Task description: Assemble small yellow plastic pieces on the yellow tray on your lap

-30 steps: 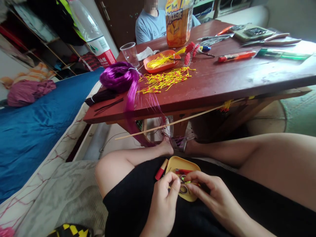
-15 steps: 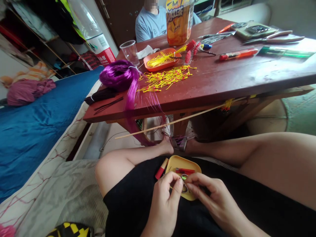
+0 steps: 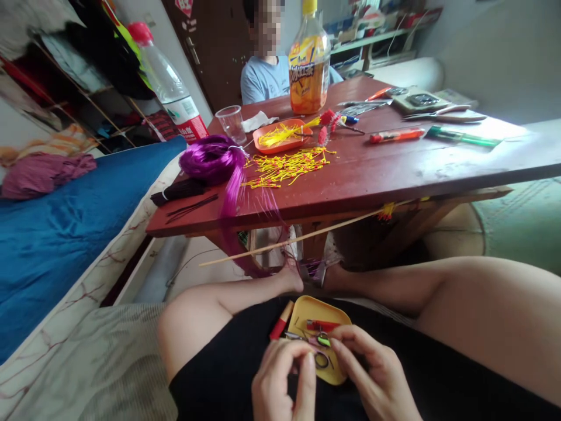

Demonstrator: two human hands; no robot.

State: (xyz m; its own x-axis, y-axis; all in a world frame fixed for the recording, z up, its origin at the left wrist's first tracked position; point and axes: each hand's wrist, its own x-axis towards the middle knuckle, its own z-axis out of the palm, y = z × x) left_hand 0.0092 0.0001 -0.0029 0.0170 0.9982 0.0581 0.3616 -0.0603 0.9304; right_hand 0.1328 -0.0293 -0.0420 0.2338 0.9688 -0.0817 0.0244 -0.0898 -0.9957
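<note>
The yellow tray (image 3: 316, 308) sits on my lap, low in the middle of the view, and both my hands are over its near edge. My left hand (image 3: 280, 380) has its thumb and forefinger drawn together just beside the small metal ring (image 3: 322, 359) lying in the tray; whether it pinches anything I cannot tell. My right hand (image 3: 377, 380) comes in from 4 o'clock with its fingertips bunched at the same spot, close to a little green piece (image 3: 324, 341); its grip is too small to make out. A red stick (image 3: 322, 325) lies across the tray at 12 o'clock from my fingers, and a red tube (image 3: 281, 321) rests against the tray's rim at 10 o'clock.

Beyond my knees, at 12 o'clock, stands the red surface (image 3: 394, 169). On it lie a spread of yellow pins (image 3: 287, 166), an orange tray (image 3: 283, 135), a bundle of purple thread (image 3: 210, 159), a clear cup (image 3: 231, 123) and an orange drink bottle (image 3: 309, 64). A thin wooden stick (image 3: 289, 241) runs under its front edge. Another person (image 3: 263, 76) sits at the far side. A blue bed (image 3: 65, 216) lies at 9 o'clock.
</note>
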